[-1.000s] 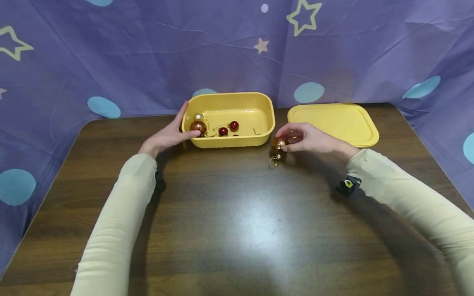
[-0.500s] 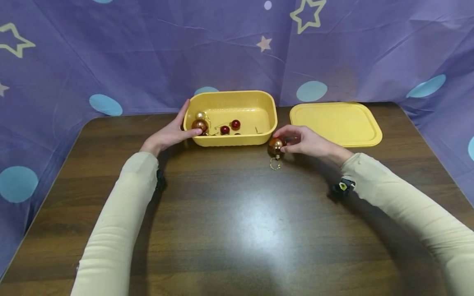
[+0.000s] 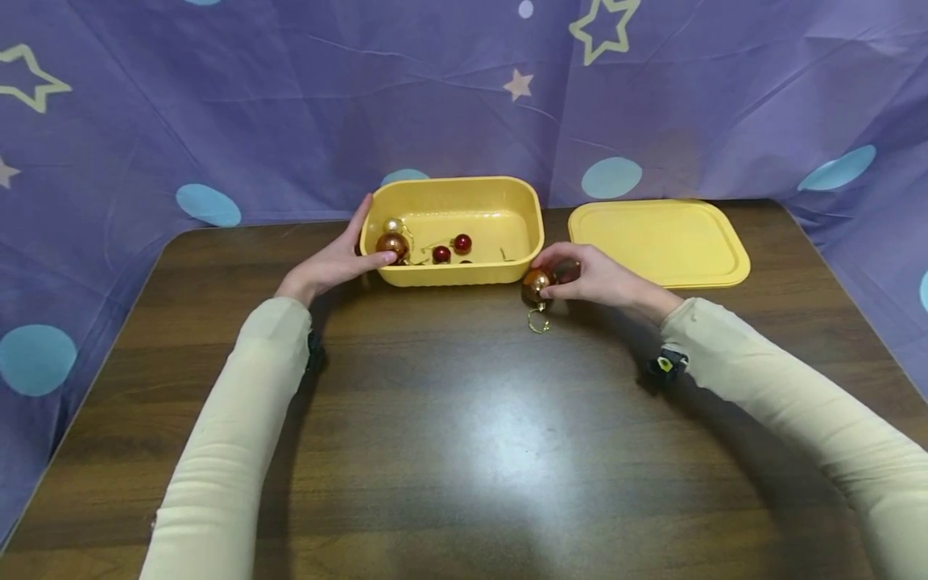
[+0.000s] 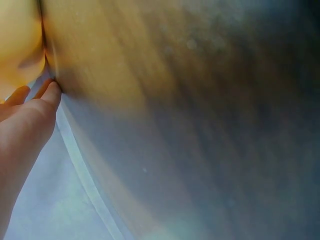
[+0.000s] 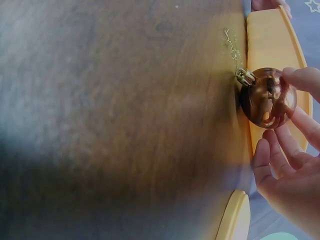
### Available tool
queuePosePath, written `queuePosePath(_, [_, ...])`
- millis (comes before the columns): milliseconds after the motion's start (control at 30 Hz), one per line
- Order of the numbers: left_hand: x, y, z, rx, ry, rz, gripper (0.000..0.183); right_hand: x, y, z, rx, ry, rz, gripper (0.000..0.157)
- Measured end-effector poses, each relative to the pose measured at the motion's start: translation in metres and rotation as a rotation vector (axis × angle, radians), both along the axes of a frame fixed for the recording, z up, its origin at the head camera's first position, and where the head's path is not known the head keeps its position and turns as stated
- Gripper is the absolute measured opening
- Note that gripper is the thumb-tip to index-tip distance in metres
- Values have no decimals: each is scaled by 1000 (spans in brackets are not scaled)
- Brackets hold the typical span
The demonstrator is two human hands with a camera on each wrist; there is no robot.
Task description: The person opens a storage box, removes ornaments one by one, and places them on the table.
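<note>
My right hand (image 3: 594, 278) pinches a shiny copper Christmas bauble (image 3: 537, 283) between thumb and fingers, just outside the front right corner of a yellow plastic box (image 3: 457, 276). A gold cap and a loop of gold string (image 3: 539, 321) hang from the bauble toward me; both show up close in the right wrist view. With my left hand (image 3: 329, 262) I grip the box's left end, thumb over the front rim. Inside the box, near that thumb, sit another copper bauble (image 3: 391, 245) and a pale gold bauble (image 3: 392, 226). Small red baubles (image 3: 462, 243) lie around the middle.
Right of the box, a matching yellow lid (image 3: 656, 242) lies flat on the brown wooden table (image 3: 435, 387). Behind the table's back edge hangs a purple cloth (image 3: 435, 97) printed with stars and dots.
My right hand has shifted slightly left with the copper bauble, closer to the box's corner. Its string loop now hangs straighter below it. My left hand keeps its grip on the box.
</note>
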State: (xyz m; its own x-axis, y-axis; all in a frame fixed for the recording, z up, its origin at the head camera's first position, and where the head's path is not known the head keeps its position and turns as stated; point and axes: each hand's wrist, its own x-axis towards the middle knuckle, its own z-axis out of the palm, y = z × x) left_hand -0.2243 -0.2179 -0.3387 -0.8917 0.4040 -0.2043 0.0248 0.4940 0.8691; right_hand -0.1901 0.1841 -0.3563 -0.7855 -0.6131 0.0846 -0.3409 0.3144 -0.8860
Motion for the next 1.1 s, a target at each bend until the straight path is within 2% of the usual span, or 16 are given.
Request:
queuePosePath(267, [-1, 0, 0, -5, 2, -2, 104, 1, 5, 6, -50, -37, -82, 40])
queuePosePath(467, [0, -1, 0, -4, 5, -7, 104, -1, 12, 13, -31, 4, -141, 37])
queuePosePath(800, [-2, 0, -3, 25, 12, -1, 104, -6, 15, 25, -38, 79, -157, 31])
queuePosePath(1100, [-2, -1, -4, 7, 16, 1, 104, -10, 9, 39, -35, 77, -166, 29])
